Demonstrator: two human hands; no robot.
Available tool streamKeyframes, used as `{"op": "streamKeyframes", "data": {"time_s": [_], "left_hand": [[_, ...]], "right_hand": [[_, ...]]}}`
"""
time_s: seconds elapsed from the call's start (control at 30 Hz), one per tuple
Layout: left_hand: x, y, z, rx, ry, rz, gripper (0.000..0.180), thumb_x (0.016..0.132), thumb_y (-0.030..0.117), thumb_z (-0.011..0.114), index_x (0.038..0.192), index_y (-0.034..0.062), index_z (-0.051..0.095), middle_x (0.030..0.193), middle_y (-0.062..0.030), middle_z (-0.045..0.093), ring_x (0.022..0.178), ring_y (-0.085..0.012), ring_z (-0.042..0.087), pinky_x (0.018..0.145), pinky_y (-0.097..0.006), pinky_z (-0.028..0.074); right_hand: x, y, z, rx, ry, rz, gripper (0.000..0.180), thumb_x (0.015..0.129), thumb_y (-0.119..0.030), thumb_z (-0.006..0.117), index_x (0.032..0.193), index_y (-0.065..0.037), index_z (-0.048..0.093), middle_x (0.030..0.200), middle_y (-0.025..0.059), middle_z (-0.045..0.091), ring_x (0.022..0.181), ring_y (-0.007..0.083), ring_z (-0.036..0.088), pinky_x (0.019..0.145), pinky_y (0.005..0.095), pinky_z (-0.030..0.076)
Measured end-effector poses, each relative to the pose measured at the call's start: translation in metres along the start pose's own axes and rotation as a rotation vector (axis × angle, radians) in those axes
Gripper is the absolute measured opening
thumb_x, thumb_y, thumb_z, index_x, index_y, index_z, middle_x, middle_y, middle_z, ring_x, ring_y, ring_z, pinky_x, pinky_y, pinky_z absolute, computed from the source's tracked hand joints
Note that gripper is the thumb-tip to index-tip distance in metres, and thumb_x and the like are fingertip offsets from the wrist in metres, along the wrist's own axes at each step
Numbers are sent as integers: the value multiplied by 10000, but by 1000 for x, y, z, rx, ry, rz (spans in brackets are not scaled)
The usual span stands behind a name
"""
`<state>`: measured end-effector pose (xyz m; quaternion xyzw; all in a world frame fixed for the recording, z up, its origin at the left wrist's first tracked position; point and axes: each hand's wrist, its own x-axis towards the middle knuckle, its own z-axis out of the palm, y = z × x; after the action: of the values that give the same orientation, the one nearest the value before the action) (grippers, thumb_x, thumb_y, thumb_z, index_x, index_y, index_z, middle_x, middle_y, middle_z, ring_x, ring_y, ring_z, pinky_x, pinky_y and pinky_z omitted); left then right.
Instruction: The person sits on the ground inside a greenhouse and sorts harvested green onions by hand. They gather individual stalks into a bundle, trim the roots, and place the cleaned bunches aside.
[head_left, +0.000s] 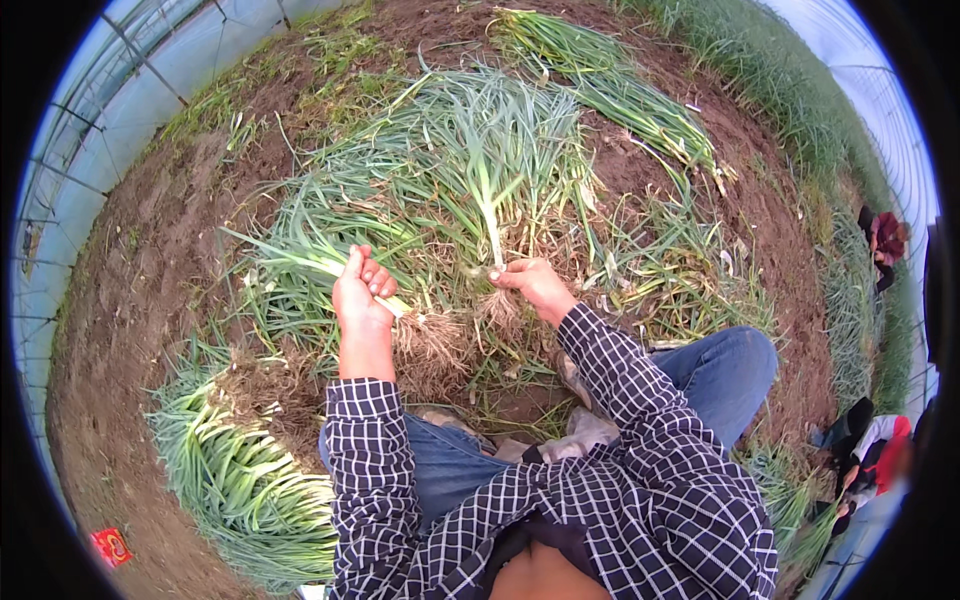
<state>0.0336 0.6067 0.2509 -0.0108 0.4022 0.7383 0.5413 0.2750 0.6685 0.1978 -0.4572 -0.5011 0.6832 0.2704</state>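
Observation:
My left hand (364,300) is closed around a small bunch of green garlic (305,258). Its leaves point to the far left, and its brown, stringy roots (432,342) hang out on the right of the fist. With thumb and fingers, my right hand (540,286) pinches one green garlic stalk (490,215) low on its pale stem, just above the roots. That stalk stands nearly upright, its flat leaves fanned away from me. Beyond both hands spreads a loose heap of green garlic (400,165), mixed with dry, yellowed leaves.
A neat row of green garlic (250,470) lies at my left, roots inward. Another pile (610,85) rests on the soil at the far right. A red packet (111,547) is at lower left. Other people (870,455) crouch at the right edge. Plastic greenhouse walls (90,130) curve around.

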Motion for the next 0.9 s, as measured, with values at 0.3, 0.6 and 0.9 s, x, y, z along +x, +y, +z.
{"op": "streamKeyframes", "data": {"time_s": [0.3,0.6,0.9], "left_hand": [[5,-28,-3,233,33,-135,144,879,171,531,909,31,545,667,3,515,474,-67,407,387,-194,307],[21,-71,-3,421,-82,-230,158,797,151,652,868,20,600,689,-75,620,536,-110,544,411,-229,368],[26,-73,13,352,-185,-217,131,767,11,631,874,19,554,692,-45,568,524,-122,526,410,-237,386]], "right_hand": [[-32,20,10,-27,-208,-33,177,796,-205,673,792,-40,609,685,-45,542,618,42,431,571,202,356],[-60,21,26,-132,-398,-20,198,815,-183,645,899,-8,602,762,-22,574,694,65,479,651,235,404],[-27,-15,17,-257,-128,-36,526,849,-319,576,1180,77,477,1107,186,566,1009,213,553,856,303,440]]}}
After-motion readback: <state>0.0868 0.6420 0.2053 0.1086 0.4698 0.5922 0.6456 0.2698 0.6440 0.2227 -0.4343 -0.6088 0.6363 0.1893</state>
